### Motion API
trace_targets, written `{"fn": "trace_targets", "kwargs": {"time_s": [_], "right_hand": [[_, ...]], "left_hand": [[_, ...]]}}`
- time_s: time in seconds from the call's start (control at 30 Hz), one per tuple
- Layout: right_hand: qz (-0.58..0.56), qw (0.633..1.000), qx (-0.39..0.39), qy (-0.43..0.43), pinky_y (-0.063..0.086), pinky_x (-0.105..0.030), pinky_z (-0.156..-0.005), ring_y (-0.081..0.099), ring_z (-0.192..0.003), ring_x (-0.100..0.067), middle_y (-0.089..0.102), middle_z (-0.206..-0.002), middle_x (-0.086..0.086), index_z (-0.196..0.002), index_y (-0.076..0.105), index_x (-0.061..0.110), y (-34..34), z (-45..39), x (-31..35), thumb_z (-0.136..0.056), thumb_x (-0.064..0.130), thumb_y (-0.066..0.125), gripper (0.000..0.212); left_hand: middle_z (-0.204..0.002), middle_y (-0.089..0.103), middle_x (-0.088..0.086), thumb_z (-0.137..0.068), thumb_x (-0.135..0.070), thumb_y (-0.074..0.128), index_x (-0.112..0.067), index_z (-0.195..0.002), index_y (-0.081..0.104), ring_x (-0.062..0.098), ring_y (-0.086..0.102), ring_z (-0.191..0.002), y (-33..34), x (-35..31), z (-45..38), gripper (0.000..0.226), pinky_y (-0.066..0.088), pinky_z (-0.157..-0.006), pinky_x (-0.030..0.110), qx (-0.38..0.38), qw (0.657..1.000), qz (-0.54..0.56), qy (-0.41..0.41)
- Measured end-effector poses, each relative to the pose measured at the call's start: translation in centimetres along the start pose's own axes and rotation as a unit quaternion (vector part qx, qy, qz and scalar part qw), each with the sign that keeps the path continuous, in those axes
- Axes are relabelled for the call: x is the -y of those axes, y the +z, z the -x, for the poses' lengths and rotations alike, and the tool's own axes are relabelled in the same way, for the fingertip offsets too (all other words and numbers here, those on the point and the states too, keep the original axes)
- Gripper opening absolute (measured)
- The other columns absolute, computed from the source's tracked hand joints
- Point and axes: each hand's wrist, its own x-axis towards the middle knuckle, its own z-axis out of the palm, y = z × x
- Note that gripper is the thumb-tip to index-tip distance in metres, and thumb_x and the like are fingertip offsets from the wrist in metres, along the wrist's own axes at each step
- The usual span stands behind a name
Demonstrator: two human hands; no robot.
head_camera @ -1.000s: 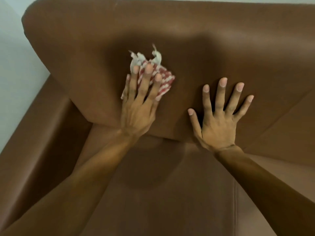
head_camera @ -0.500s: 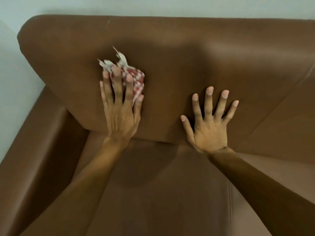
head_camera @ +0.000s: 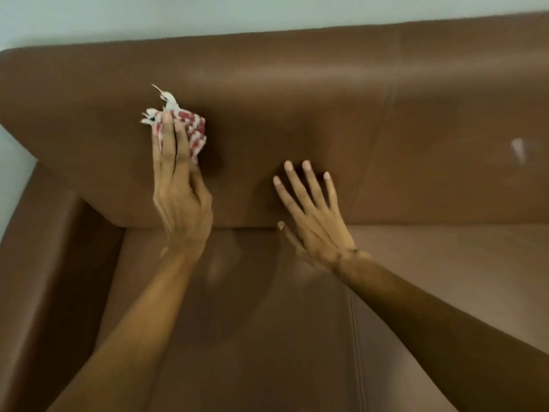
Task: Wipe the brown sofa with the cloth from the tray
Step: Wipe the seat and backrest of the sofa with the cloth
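Brown leather fills your view: the sofa (head_camera: 297,93) backrest, with a pale wall (head_camera: 178,16) above it. Your left hand (head_camera: 181,185) presses the bunched red-and-white cloth (head_camera: 193,129) flat against the backrest, fingers laid over it, white corners sticking out past the fingertips. Your right hand (head_camera: 312,215) is spread wide, grasping nothing, fingertips against the backrest just beside the seat cushion (head_camera: 267,337).

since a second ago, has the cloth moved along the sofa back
Yes. The cloth under the left hand has slid left along the backrest, nearer the backrest's lower left corner by the armrest.
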Motion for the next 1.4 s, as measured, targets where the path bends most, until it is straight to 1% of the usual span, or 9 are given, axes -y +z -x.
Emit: {"fn": "trace_targets", "kwargs": {"time_s": [0.13, 0.27, 0.43, 0.77, 0.93, 1.13, 1.23, 1.33, 1.4], "right_hand": [[-0.084, 0.977, 0.086, 0.177, -0.002, -0.065, -0.140, -0.016, -0.176, -0.031, -0.012, -0.190, -0.002, -0.182, 0.004, 0.025, 0.1, 9.5, -2.5, -0.116, 0.052, 0.039, 0.079], [-0.086, 0.926, 0.134, 0.344, 0.000, -0.064, -0.140, -0.002, -0.177, -0.035, 0.001, -0.190, -0.007, -0.182, 0.012, 0.024, -1.0, 20.3, -5.9, -0.110, 0.063, 0.019, 0.082], [-0.082, 0.890, 0.195, 0.405, -0.006, -0.058, -0.141, -0.008, -0.176, -0.031, -0.003, -0.190, -0.006, -0.181, 0.003, 0.025, -3.4, 32.2, -10.8, -0.103, 0.072, -0.001, 0.091], [-0.098, 0.844, 0.109, 0.515, 0.000, -0.052, -0.143, 0.005, -0.177, -0.029, 0.011, -0.189, -0.004, -0.181, 0.018, 0.021, -5.5, 42.9, -16.5, -0.112, 0.067, 0.012, 0.083], [-0.093, 0.826, 0.090, 0.549, -0.018, -0.060, -0.138, -0.006, -0.176, -0.027, -0.003, -0.188, 0.006, -0.181, 0.015, 0.033, -2.7, 47.8, -18.8, -0.111, 0.063, 0.002, 0.077], [-0.025, 0.825, 0.097, 0.557, 0.001, -0.070, -0.137, 0.000, -0.177, -0.035, 0.001, -0.191, -0.002, -0.182, 0.010, 0.033, 1.2, 50.7, -18.4, -0.117, 0.056, 0.007, 0.068], [0.004, 0.830, 0.070, 0.553, 0.000, -0.070, -0.137, 0.004, -0.177, -0.035, 0.006, -0.191, -0.002, -0.181, 0.012, 0.033, 1.9, 50.6, -18.6, -0.119, 0.055, 0.012, 0.066], [0.010, 0.831, 0.060, 0.552, 0.000, -0.070, -0.137, 0.004, -0.177, -0.035, 0.005, -0.191, -0.002, -0.181, 0.011, 0.033, 2.6, 51.0, -18.6, -0.119, 0.054, 0.013, 0.066], [0.014, 0.831, 0.053, 0.554, -0.001, -0.070, -0.138, 0.003, -0.177, -0.034, 0.005, -0.191, -0.001, -0.181, 0.011, 0.033, 2.9, 51.2, -18.7, -0.119, 0.053, 0.013, 0.065]], "left_hand": [[-0.176, 0.038, 0.013, -0.118, -0.007, 0.044, -0.004, -0.165, 0.042, 0.033, 0.032, -0.167, 0.0, -5.4, 4.3, 0.047, 0.031, -0.137, 0.038, 0.071, 0.994, 0.069, 0.047], [-0.175, 0.041, 0.010, -0.116, -0.005, 0.049, -0.004, -0.164, 0.046, 0.030, 0.036, -0.166, 1.3, -11.6, 7.4, 0.048, 0.038, -0.134, 0.042, 0.140, 0.984, 0.103, 0.047], [-0.176, 0.040, 0.007, -0.114, -0.006, 0.052, -0.007, -0.165, 0.045, 0.025, 0.035, -0.166, 4.2, -20.2, 11.2, 0.051, 0.039, -0.133, 0.041, 0.197, 0.967, 0.152, 0.052], [-0.173, 0.045, 0.000, -0.112, -0.010, 0.056, -0.012, -0.164, 0.048, 0.019, 0.042, -0.162, 10.1, -33.9, 23.0, 0.053, 0.042, -0.126, 0.028, 0.352, 0.915, 0.156, 0.118], [-0.179, 0.034, -0.009, -0.112, -0.024, 0.036, -0.020, -0.170, 0.038, 0.014, 0.034, -0.166, 13.1, -36.4, 31.5, 0.058, 0.045, -0.128, 0.034, 0.469, 0.832, 0.132, 0.265], [-0.186, 0.003, -0.007, -0.116, -0.057, 0.030, -0.032, -0.176, 0.011, 0.020, 0.003, -0.173, 13.2, -31.5, 39.1, 0.067, 0.015, -0.136, 0.055, 0.528, 0.710, 0.084, 0.459], [-0.186, 0.005, -0.010, -0.116, -0.048, 0.024, -0.038, -0.175, 0.011, 0.021, 0.004, -0.173, 17.0, -29.5, 35.3, 0.061, 0.013, -0.136, 0.060, 0.468, 0.743, 0.050, 0.476], [-0.185, 0.009, -0.008, -0.117, -0.042, 0.031, -0.035, -0.175, 0.012, 0.026, 0.009, -0.173, 22.8, -33.4, 31.4, 0.061, 0.014, -0.138, 0.061, 0.438, 0.840, 0.011, 0.320], [-0.185, 0.016, -0.002, -0.117, -0.037, 0.036, -0.028, -0.174, 0.023, 0.027, 0.012, -0.173, 24.3, -36.7, 32.0, 0.059, 0.020, -0.138, 0.057, 0.427, 0.864, 0.016, 0.265]]}}
